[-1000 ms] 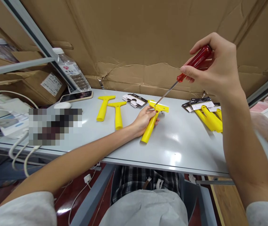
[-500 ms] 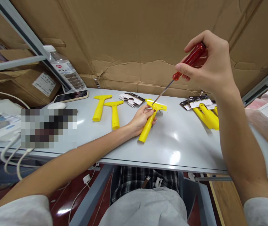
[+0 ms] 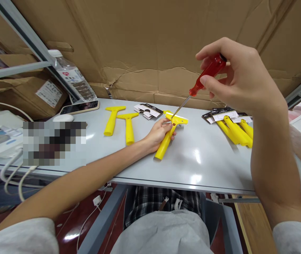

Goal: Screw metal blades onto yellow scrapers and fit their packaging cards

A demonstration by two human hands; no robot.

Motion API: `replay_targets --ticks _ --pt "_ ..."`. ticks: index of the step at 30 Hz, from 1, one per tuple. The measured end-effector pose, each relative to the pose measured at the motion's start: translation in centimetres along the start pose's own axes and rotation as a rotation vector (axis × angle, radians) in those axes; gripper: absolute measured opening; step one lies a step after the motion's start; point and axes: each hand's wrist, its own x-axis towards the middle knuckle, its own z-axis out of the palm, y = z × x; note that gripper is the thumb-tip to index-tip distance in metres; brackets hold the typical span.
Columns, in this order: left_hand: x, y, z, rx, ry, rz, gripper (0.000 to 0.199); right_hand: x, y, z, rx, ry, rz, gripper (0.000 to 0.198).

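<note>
My left hand [image 3: 158, 134] is closed around the neck of a yellow scraper [image 3: 164, 144], its handle slanting down to the left above the table. My right hand [image 3: 236, 72] grips a red-handled screwdriver [image 3: 210, 71] by the fingers and thumb. The screwdriver's shaft slopes down to the left, and its tip meets the scraper's head; the exact contact is too small to make out. Two other yellow pieces, a left scraper handle [image 3: 110, 121] and a second scraper handle [image 3: 129, 130], lie left of my left hand.
Printed cards [image 3: 149, 110] lie behind my left hand. At the right, more yellow handles [image 3: 235, 132] lie with cards [image 3: 223, 114]. A phone [image 3: 80, 107], a white mouse [image 3: 63, 118] and a plastic bottle [image 3: 72, 76] are at the left. Cardboard [image 3: 150, 42] stands behind the table [image 3: 205, 169].
My right hand has turned and shifted slightly, and the screwdriver's handle has moved down and left. My left hand and the scraper stay nearly still.
</note>
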Motion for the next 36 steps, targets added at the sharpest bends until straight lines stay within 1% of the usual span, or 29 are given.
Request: replay_targets --ticks 4,9,13,15,17,19,23,27,31,33,36 --pt "-0.10 0.04 0.05 -0.003 0.002 0.001 0.016 -0.15 -0.16 -0.21 -0.043 -0.017 -0.068 0.042" --pt "-0.12 0.09 0.05 0.008 0.008 0.001 0.021 0.05 -0.31 -0.24 -0.066 -0.035 -0.110 0.028" --pt "-0.08 0.05 -0.03 0.003 0.003 0.007 0.021 0.07 -0.34 -0.17 -0.136 -0.025 -0.062 0.023" --pt "-0.11 0.05 -0.04 0.007 0.003 0.009 0.019 -0.06 -0.35 -0.29 -0.126 -0.043 -0.054 0.023" --pt "-0.16 0.08 -0.04 0.010 -0.002 0.009 0.017 -0.22 -0.38 -0.48 -0.079 -0.090 -0.064 0.027" --pt "-0.18 0.08 -0.05 0.010 -0.017 0.007 0.019 -0.31 -0.41 -0.59 -0.026 -0.108 -0.057 0.033" --pt "-0.08 -0.05 -0.19 0.010 -0.034 0.012 0.022 -0.21 -0.31 -0.32 0.020 -0.044 -0.039 0.029" --pt "0.06 -0.20 -0.33 0.011 -0.036 0.017 0.025 -0.06 -0.10 0.05 -0.003 -0.030 -0.033 0.022" --pt "0.03 -0.15 -0.35 0.010 -0.047 0.020 0.026 0.01 -0.06 0.11 -0.030 0.008 -0.022 0.024" --pt "-0.03 -0.08 -0.34 0.008 -0.048 0.015 0.026 0.02 -0.09 0.07 -0.025 0.001 -0.026 0.023" --pt "-0.13 0.01 -0.30 0.011 -0.040 0.008 0.025 -0.02 -0.12 0.04 -0.008 -0.033 -0.064 0.015"
